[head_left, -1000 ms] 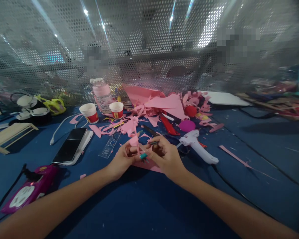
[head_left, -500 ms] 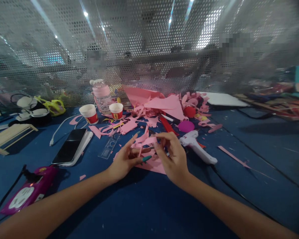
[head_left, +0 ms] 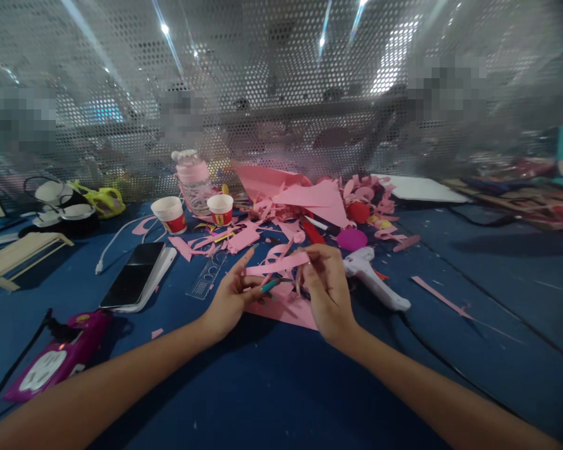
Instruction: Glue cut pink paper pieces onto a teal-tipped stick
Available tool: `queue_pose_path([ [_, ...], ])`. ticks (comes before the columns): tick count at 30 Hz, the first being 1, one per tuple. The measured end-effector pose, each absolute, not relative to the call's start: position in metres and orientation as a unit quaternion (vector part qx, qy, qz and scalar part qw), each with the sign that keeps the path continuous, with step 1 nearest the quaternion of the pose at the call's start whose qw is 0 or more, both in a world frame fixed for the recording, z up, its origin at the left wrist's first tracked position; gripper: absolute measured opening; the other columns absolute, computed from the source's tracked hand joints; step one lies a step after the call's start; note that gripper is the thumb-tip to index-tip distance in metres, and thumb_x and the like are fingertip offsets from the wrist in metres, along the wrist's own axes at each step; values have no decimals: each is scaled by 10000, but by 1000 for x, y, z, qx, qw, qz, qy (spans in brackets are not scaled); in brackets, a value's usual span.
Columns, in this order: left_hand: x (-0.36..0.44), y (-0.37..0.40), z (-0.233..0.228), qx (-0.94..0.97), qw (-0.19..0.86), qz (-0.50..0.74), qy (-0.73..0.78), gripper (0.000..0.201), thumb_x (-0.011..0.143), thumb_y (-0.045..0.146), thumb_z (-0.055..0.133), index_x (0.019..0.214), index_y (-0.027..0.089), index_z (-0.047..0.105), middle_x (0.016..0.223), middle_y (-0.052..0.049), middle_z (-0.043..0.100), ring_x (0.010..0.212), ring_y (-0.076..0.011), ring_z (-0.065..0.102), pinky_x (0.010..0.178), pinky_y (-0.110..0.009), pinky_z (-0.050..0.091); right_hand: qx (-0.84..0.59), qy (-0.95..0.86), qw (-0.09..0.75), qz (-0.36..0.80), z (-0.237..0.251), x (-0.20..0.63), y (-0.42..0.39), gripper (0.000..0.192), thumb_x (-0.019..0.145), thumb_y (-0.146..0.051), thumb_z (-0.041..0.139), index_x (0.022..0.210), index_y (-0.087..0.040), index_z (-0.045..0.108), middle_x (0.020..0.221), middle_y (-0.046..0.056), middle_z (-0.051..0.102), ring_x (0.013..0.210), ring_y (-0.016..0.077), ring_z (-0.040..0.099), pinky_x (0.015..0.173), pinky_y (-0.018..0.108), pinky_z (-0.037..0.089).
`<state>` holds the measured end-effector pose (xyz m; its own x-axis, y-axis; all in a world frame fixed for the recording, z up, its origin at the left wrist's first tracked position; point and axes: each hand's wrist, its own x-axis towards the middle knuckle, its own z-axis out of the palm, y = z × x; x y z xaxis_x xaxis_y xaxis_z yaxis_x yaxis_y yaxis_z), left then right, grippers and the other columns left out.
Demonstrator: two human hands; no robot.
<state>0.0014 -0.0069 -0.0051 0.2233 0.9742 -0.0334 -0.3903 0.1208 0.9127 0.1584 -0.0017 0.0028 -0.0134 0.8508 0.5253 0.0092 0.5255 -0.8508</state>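
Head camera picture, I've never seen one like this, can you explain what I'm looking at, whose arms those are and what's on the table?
This is one view from a camera worn on a person's head, looking forward and down, so the two bare arms reaching in from the bottom are the wearer's own. The left hand and the right hand meet over a blue table and together hold a pink paper strip stretched between them. A larger pink sheet lies under the hands. Behind them is a pile of pink paper scraps. Beside the right hand lies a white glue gun. To the left are a phone, a clear ruler, two paper cups and a bottle. A perforated metal screen stands at the back.
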Motion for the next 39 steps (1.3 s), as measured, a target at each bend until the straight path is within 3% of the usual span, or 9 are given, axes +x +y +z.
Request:
queue_pose_path([
  [7,-1,-3,-12,422,647,529,352,880,649,135,706,1361,191,193,726,1,687,553,-85,590,529,-178,449,-341,-522,641,447,9,155,2,133,887,-380,369,958,-272,396,526,-70,417,415,88,414,377,212,339],
  [11,-2,-2,-11,412,627,549,370,816,649,146,707,1326,163,251,754,-7,690,580,-81,598,549,-175,459,-371,-445,645,498,8,155,8,192,838,-424,440,897,-241,441,565,-47,480,410,83,456,337,208,334],
  [14,-2,0,-9,379,615,579,377,732,632,149,716,1259,146,338,741,4,681,596,-72,599,582,-171,471,-388,-399,607,567,10,156,11,266,786,-460,506,764,-199,463,621,-16,540,386,75,473,333,218,367],
  [18,-3,4,-10,337,595,613,396,648,566,156,749,1125,136,421,623,47,644,508,-59,568,543,-167,460,-380,-419,518,642,13,157,10,372,747,-527,506,753,-155,497,610,12,574,381,97,497,372,266,429],
  [21,-2,4,-11,367,582,599,409,593,571,170,742,1066,147,416,626,37,640,536,-85,585,566,-204,470,-391,-484,475,622,12,153,6,349,693,-483,593,764,-154,505,636,5,569,489,110,548,438,250,446],
  [26,0,-6,-10,472,537,561,418,608,590,150,727,1080,179,368,666,47,597,574,-85,559,599,-221,465,-410,-574,521,481,8,149,1,248,650,-333,675,799,-180,549,771,3,557,678,118,561,588,249,469],
  [29,2,-13,-8,527,518,533,412,663,588,142,730,1121,199,341,722,37,568,637,-96,554,608,-218,465,-403,-586,511,483,6,149,2,212,686,-339,640,825,-181,612,921,51,589,759,155,579,657,306,480],
  [32,3,-16,-8,546,523,518,400,676,591,176,735,1133,216,333,754,33,527,660,-110,548,605,-236,479,-403,-574,492,516,3,151,4,222,679,-356,648,831,-194,644,850,50,631,763,185,585,679,347,474],
  [39,-3,-12,-7,552,508,519,409,253,791,338,518,988,180,503,871,-30,536,718,-136,554,646,-268,469,-376,-564,464,570,7,152,7,210,714,-396,618,808,-210,647,663,9,611,662,155,570,597,288,467],
])
